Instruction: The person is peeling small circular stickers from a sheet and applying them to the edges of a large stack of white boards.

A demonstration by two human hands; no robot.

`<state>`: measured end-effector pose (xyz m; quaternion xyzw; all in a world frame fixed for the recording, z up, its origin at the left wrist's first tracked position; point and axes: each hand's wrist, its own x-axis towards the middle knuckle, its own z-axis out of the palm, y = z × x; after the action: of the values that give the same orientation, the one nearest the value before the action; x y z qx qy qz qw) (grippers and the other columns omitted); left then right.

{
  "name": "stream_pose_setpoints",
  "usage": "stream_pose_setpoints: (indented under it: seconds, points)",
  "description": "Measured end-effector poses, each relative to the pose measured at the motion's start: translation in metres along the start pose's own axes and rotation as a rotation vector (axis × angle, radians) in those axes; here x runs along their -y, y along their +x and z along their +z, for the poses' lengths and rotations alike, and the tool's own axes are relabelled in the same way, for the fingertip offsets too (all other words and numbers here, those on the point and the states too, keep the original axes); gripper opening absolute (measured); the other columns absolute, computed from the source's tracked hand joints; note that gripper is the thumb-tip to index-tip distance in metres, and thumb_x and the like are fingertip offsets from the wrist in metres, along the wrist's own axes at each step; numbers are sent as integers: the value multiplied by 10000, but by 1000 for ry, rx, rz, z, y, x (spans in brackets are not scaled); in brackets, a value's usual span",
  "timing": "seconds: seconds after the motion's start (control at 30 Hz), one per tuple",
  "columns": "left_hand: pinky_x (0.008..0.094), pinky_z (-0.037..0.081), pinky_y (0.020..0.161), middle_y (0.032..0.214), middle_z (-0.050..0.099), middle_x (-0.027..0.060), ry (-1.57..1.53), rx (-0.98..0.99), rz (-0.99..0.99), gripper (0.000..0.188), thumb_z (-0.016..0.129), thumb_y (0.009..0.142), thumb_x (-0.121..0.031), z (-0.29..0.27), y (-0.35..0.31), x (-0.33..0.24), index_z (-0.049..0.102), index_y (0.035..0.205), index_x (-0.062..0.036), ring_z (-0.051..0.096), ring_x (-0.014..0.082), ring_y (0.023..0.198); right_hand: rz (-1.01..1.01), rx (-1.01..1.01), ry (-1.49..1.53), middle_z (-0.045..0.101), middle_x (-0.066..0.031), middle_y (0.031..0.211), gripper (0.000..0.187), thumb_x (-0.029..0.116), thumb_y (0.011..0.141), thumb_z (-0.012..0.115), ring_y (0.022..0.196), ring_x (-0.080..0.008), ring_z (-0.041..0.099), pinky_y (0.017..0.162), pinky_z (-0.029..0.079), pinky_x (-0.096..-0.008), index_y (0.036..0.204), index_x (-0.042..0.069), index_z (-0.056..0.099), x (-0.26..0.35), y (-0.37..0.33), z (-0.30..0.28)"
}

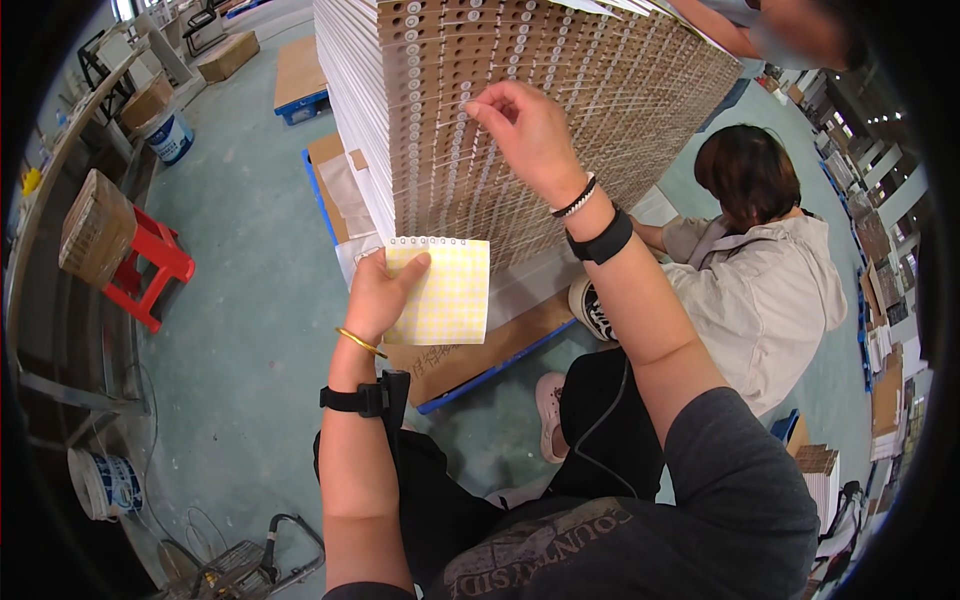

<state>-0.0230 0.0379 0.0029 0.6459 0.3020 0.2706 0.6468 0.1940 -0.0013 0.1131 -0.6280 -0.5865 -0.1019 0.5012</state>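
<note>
My left hand (376,296) grips a square yellow-and-white checked sheet (448,300), thumb on its front. Small round pieces, which look like stickers, line the sheet's top edge. My right hand (533,138) is raised with thumb and forefinger pinched together at the holed face of a tall stack of boards (436,150). Whatever the pinch holds, if anything, is too small to make out. Rows of dark holes cover that brown face, and white round dots sit over many of them, mostly in columns.
The stack rests on a blue-edged pallet (500,362). To the right, a co-worker in a beige jacket (760,300) crouches beside it; another person's arm (715,25) reaches in at the far right. A red stool (150,262) bearing a carton (97,228) stands left.
</note>
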Motion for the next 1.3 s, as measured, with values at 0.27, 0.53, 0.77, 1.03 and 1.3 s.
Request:
stream_pose_setpoints:
  seconds: [0.27,0.53,0.77,1.03,1.3]
  points:
    - [253,510,693,900,687,74,-80,-42,48,244,651,876,-162,2,3,1,636,1004,45,628,96,756,302,222,-176,594,-51,512,452,462,746,737,460,-158,576,467,462,-292,629,32,661,-4,15,-16]
    - [248,509,698,907,686,65,-221,-146,154,274,689,858,-197,2,3,-10,645,1003,31,626,97,762,321,423,62,654,-57,633,342,358,813,705,566,-107,615,547,503,-274,757,21,696,-6,5,-20]
    - [256,503,755,976,677,84,-169,-124,149,287,675,869,-187,-4,-1,-13,627,1051,30,630,115,838,-86,724,111,676,-86,813,149,118,806,650,733,-185,633,677,501,-308,929,40,675,11,-31,-14]
    - [252,501,724,909,681,66,-60,-132,248,268,678,862,-184,-4,-2,-13,653,990,50,617,103,793,-12,817,244,676,-60,835,146,152,833,656,786,-148,631,719,501,-281,908,26,653,9,-35,-19]
    - [258,501,719,900,683,77,-12,-55,233,276,697,851,-184,-2,2,-11,652,981,55,620,111,784,76,882,324,687,-42,819,189,201,819,687,724,-109,623,681,499,-259,911,37,684,-6,-43,-27]
